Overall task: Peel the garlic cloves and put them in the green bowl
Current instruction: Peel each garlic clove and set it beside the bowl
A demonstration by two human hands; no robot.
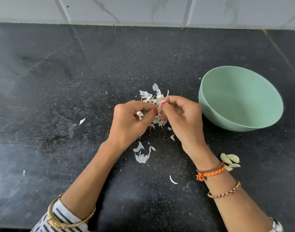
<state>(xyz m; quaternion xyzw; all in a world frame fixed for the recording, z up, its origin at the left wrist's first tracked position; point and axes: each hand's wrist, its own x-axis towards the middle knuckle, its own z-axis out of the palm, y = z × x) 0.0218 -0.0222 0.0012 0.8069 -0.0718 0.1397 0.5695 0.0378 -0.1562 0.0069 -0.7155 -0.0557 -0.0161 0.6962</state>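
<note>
Both hands, left (132,120) and right (182,115), pinched one clove (160,107); that papery skin could tear short, or the clove slip onto the bench (76,72)

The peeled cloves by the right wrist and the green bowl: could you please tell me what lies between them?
In the head view, only bare black counter lies between the peeled cloves and the green bowl.

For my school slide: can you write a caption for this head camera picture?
Both hands peel a garlic clove above scattered skins, beside an empty green bowl.
</note>
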